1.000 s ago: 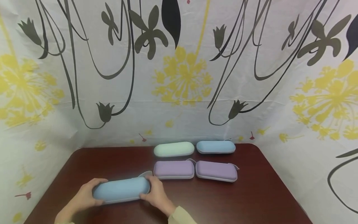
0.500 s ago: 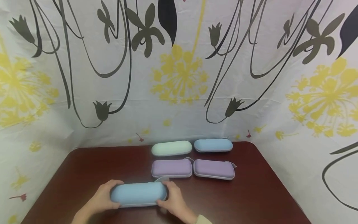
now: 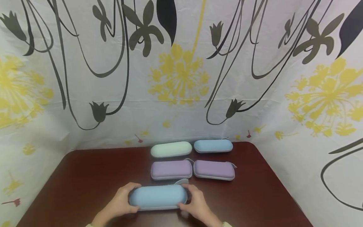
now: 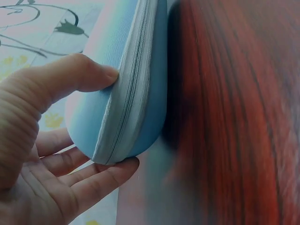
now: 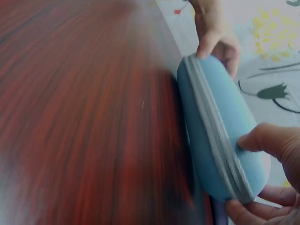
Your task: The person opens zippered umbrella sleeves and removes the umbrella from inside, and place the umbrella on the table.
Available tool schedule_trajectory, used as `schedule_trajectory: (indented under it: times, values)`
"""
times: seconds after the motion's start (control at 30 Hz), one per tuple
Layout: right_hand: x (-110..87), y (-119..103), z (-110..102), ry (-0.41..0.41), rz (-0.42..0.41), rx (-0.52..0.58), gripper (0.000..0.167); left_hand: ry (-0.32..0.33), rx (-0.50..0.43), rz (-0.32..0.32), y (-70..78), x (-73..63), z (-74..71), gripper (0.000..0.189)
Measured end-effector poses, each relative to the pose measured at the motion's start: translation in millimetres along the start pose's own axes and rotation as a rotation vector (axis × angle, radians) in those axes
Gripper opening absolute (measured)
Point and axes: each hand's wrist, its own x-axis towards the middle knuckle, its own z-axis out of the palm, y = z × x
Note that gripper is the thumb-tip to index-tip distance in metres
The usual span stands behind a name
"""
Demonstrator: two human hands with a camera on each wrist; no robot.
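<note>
A blue zippered case [image 3: 158, 197] with rounded ends and a grey zip band lies lengthwise across the near part of the table. My left hand [image 3: 123, 199] grips its left end, thumb at the front and fingers behind. The right hand [image 3: 197, 201] holds the opposite end in the same way. In the left wrist view, the left thumb presses by the zip band [image 4: 131, 89], with fingers under the rounded end. The right wrist view shows both hands on the case [image 5: 220, 126]; a dark shadow runs along its underside. A pale strap loop [image 3: 181, 182] sticks out behind its right end.
Behind the held case, two purple cases [image 3: 171, 170] [image 3: 214, 170] lie side by side. A mint green case [image 3: 171, 149] and a smaller-looking blue case [image 3: 213, 146] form the row behind them. The dark red-brown table [image 3: 99, 170] meets a flower-printed cloth [image 3: 181, 119] at the back.
Both hands have carried the blue case rightward, from left of the purple cases to in front of the left one. It has turned nearly level. The view has shifted slightly.
</note>
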Motion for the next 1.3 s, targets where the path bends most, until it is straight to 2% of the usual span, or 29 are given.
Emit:
schedule_trajectory:
  times: [0.2,0.33,0.53,0.6,0.8,1.03,1.17,1.3]
  values:
    - [-10.0,7,-11,-0.03,0.017,0.054,0.058,-0.033,-0.076,0.056,3.4,0.4,8.4,0.061]
    - [-11.4,11,-19,-0.1,0.036,0.102,0.055,-0.025,-0.042,0.086,5.0,1.6,10.9,0.06]
    - [-2.3,23,-29,-0.196,0.201,0.28,0.026,-0.047,0.016,0.084,10.2,2.6,9.4,0.064]
    - [3.0,28,-29,-0.229,0.23,0.295,0.021,-0.056,0.029,0.088,11.9,2.4,8.6,0.066]
    - [20.1,34,-26,-0.332,0.256,0.315,0.023,-0.071,0.047,0.106,15.9,0.7,6.6,0.064]
    - [32.1,34,-24,-0.433,0.442,0.414,0.028,-0.061,0.092,0.134,17.7,-0.1,6.4,0.065]
    - [34.5,35,-24,-0.459,0.485,0.473,0.029,-0.058,0.099,0.139,18.2,-0.5,6.1,0.065]
    - [34.7,40,-22,-0.445,0.512,0.551,0.027,-0.052,0.12,0.128,19.1,-0.9,7.4,0.065]
